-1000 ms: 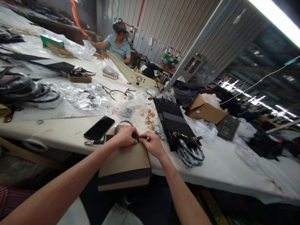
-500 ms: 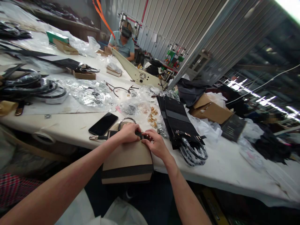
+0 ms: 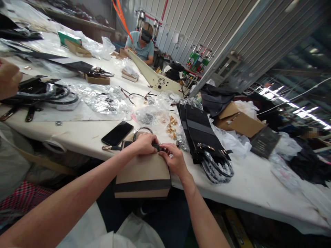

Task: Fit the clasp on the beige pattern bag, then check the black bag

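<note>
A tan handbag (image 3: 144,172) with a dark band lies at the table's front edge, its lower part jutting out over my lap. My left hand (image 3: 146,143) is closed on a dark strap (image 3: 156,147) at the bag's top edge. From the other side, my right hand (image 3: 173,156) pinches the same strap between thumb and fingers. A looped handle (image 3: 142,130) rises behind my left hand, and a strap end with a metal tip (image 3: 110,147) sticks out to the left. My fingers cover most of the spot where they meet.
A phone (image 3: 117,133) lies left of the bag. Gold metal fittings (image 3: 171,126) lie behind it near clear plastic. Black bag pieces (image 3: 199,131) with wrapped handles are on the right. Another person's hand (image 3: 9,78) is at far left; a person (image 3: 141,44) sits across the table.
The view has shifted slightly, so the scene sits further right. Another person's hand has come in at the far left. My hands stay on the strap in nearly the same pose.
</note>
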